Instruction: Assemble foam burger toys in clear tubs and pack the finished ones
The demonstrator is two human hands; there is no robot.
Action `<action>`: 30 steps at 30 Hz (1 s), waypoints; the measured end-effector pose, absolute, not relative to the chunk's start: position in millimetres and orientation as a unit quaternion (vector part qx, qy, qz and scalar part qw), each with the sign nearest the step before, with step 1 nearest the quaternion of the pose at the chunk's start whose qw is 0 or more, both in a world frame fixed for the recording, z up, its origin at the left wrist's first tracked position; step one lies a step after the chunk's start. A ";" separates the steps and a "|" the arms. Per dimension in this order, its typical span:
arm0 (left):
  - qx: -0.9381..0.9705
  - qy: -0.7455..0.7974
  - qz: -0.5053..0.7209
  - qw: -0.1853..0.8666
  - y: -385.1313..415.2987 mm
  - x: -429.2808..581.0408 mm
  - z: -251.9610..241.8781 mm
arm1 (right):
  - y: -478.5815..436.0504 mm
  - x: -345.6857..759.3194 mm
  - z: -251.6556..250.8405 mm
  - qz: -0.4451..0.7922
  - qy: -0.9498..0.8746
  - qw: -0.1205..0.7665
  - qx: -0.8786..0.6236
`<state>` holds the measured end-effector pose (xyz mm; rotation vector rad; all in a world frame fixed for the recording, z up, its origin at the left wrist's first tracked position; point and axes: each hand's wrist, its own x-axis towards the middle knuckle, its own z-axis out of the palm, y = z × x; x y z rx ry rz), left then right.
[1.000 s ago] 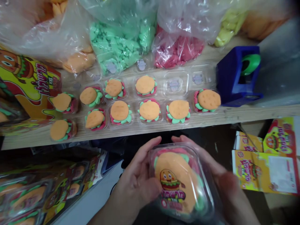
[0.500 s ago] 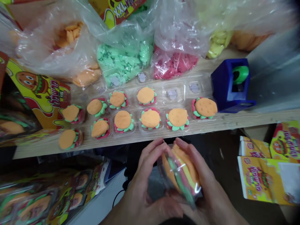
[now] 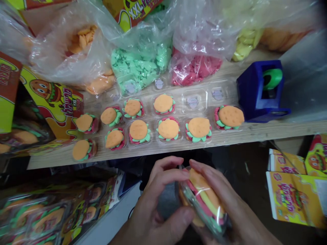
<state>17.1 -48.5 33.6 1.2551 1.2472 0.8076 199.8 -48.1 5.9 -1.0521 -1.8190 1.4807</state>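
Head view: left hand and right hand, fingers curled, clasp a gummy-burger tray; left of the tape dispenser, ten filled trays, two empty trays.

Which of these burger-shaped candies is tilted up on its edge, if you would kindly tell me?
The packed one between the left hand and right hand, showing its layers; those on the wooden shelf lie flat.
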 end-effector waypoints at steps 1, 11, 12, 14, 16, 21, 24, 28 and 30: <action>0.536 0.522 0.344 0.568 -48.2 15.5 34.0 | -49.1 200.9 5.5 0.563 -0.674 0.275 -0.391; 0.574 0.490 0.212 0.621 -41.5 -8.2 23.3 | -52.6 204.9 5.0 0.715 -0.521 0.229 -0.406; 0.580 0.491 0.196 0.620 -42.1 -6.8 19.0 | -52.2 203.9 0.8 0.715 -0.513 0.230 -0.415; 0.582 0.501 0.154 0.622 -45.6 -2.0 9.0 | -52.4 200.5 -9.4 0.690 -0.523 0.215 -0.451; 0.573 0.519 0.111 0.625 -52.3 3.4 -1.5 | -53.9 196.4 -19.4 0.662 -0.549 0.185 -0.476; 0.588 0.525 0.088 0.609 -75.1 10.3 -19.8 | -58.6 188.5 -30.8 0.684 -0.538 0.122 -0.477; 0.617 0.501 0.119 0.595 -85.3 11.9 -26.1 | -61.4 188.4 -31.4 0.712 -0.480 0.114 -0.500; 0.612 0.468 0.140 0.622 -86.4 13.2 -31.8 | -64.8 194.2 -35.7 0.782 -0.373 0.127 -0.483; 0.578 0.481 0.131 0.646 -79.9 14.3 -33.2 | -62.8 197.3 -38.7 0.807 -0.332 0.146 -0.465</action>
